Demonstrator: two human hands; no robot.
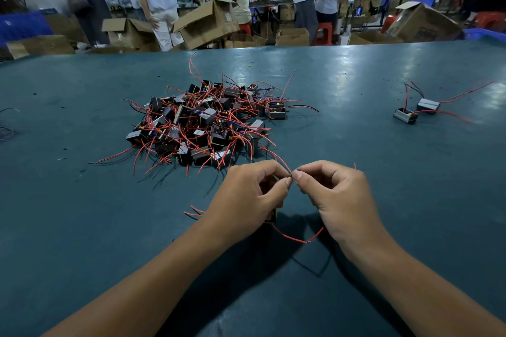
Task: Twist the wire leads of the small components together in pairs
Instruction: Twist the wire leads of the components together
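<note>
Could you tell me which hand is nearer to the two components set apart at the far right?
Right. The right hand lies below-left of the pair; the left hand is further left, just below the pile.

Red wire leads (191, 128) tangle over black components (206, 117) on a teal table (82, 227).

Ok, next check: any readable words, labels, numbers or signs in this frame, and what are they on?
None can be read.
Cardboard box at far right: printed side, too blurred to read.
Tilted cardboard box: small label, too small to read.
Components in the pile: no legible markings.
</note>
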